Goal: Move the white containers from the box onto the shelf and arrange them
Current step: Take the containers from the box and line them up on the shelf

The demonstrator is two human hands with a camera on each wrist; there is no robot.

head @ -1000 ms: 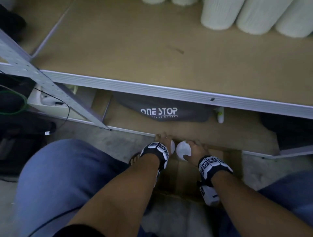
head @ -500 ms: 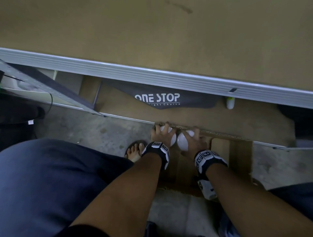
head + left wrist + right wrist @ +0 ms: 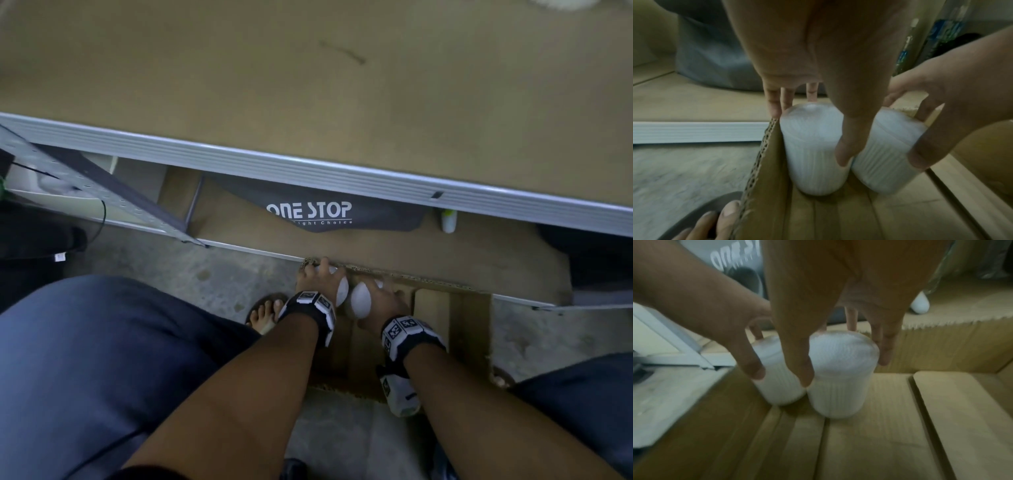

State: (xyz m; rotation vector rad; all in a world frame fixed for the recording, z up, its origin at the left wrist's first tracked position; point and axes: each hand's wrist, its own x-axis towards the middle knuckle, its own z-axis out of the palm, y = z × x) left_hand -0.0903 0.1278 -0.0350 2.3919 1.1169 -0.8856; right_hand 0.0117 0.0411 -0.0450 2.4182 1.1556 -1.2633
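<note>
Two white ribbed containers stand upright side by side in the far left corner of an open cardboard box (image 3: 455, 325) on the floor. My left hand (image 3: 809, 129) grips the left container (image 3: 813, 151) from above, thumb between the two and fingers behind it. My right hand (image 3: 844, 361) grips the right container (image 3: 840, 378) the same way. In the head view both hands (image 3: 322, 284) (image 3: 380, 301) are low in the box, with slivers of the containers (image 3: 342, 294) (image 3: 361, 301) showing. The brown shelf board (image 3: 308, 85) lies above and ahead.
The shelf's metal front edge (image 3: 308, 171) overhangs the box. On the lower shelf lie a grey "ONE STOP" bag (image 3: 342, 216) and a small white bottle (image 3: 448, 221). A slanted metal post (image 3: 102, 192) is at the left. My sandalled foot (image 3: 265, 311) is beside the box.
Both hands have sunk from the containers' tops to wrap around their sides. My head has tilted down, so the containers at the back of the shelf have left the view.
</note>
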